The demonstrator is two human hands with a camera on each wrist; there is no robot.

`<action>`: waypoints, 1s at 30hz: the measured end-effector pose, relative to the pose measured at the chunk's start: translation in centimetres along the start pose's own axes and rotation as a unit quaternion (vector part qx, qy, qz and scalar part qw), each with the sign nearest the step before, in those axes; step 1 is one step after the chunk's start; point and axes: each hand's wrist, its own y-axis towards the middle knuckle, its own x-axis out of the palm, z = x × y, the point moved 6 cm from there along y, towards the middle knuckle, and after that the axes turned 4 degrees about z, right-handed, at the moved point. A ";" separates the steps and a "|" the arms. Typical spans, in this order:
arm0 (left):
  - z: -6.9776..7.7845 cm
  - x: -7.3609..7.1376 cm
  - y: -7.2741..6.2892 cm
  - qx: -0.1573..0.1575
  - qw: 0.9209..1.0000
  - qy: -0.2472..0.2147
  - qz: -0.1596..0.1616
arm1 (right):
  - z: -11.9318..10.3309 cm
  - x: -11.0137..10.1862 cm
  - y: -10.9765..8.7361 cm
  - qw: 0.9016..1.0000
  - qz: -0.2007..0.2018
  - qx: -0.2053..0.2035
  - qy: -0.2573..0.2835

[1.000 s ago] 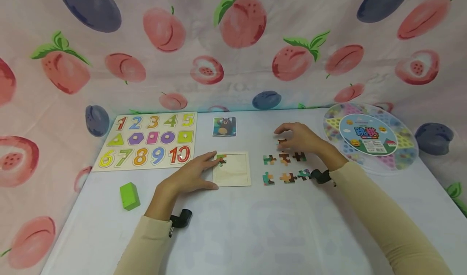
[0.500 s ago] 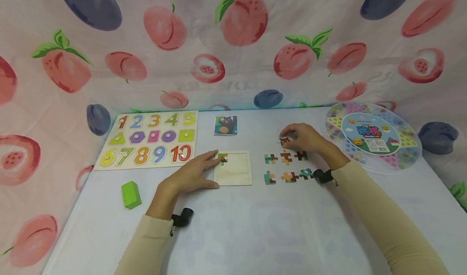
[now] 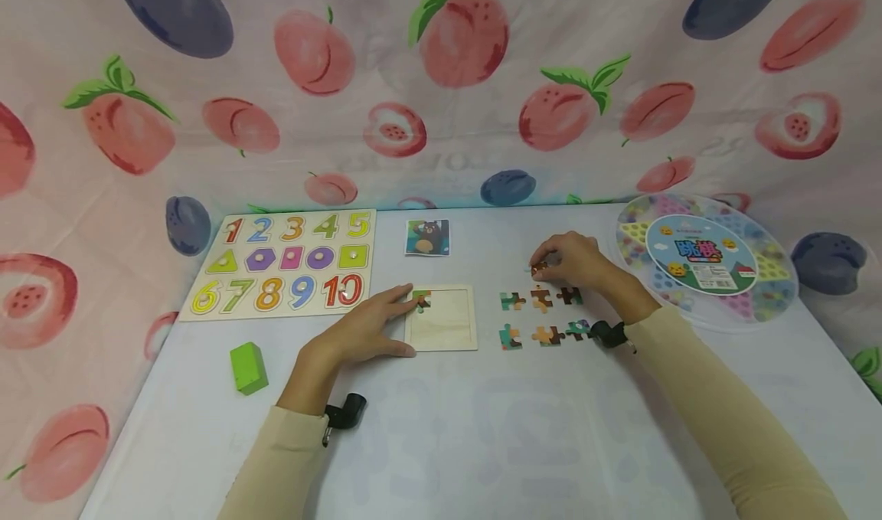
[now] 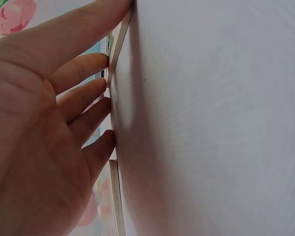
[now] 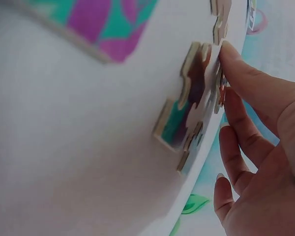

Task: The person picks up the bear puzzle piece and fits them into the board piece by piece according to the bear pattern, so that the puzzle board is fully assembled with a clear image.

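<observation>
In the head view my left hand (image 3: pixel 365 325) rests at the left side of a square wooden puzzle tray (image 3: pixel 448 345), fingers fairly straight and thumb at the near corner. One green and brown jigsaw piece (image 3: pixel 423 299) lies in the tray's upper left corner. My right hand (image 3: pixel 572 261) pinches a brown jigsaw piece (image 3: pixel 539 267) between thumb and fingers, at or just above the table; its exact height is unclear. Just nearer lie two rows of loose pieces, among them a green-brown piece (image 3: pixel 511 301) and an orange-brown piece (image 3: pixel 547 336). The right wrist view shows a teal and brown piece (image 5: pixel 176 123) below the fingers.
A picture card of a bear (image 3: pixel 427 238) lies behind the tray. To the left are a number-and-shape board (image 3: pixel 279 275) and a green block (image 3: pixel 248 368). A round game board (image 3: pixel 703 256) sits at the back right, close to my right forearm.
My right fingers have closed on the brown piece at the back, which now shows between them, slightly tilted. My left hand has stayed at the tray.
</observation>
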 end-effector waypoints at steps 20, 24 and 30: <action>0.1 0.0 -0.1 0.003 1.000 -0.002 0.001 | -1.7 0.0 0.0 1.000 -0.006 -0.010 -0.009; 0.0 0.0 -0.1 0.000 1.000 -0.002 0.001 | -1.9 -0.1 0.2 1.000 -0.005 -0.018 0.004; -0.1 0.1 -0.1 -0.002 1.000 -0.005 0.000 | -2.4 -0.2 0.4 1.000 0.004 -0.016 0.023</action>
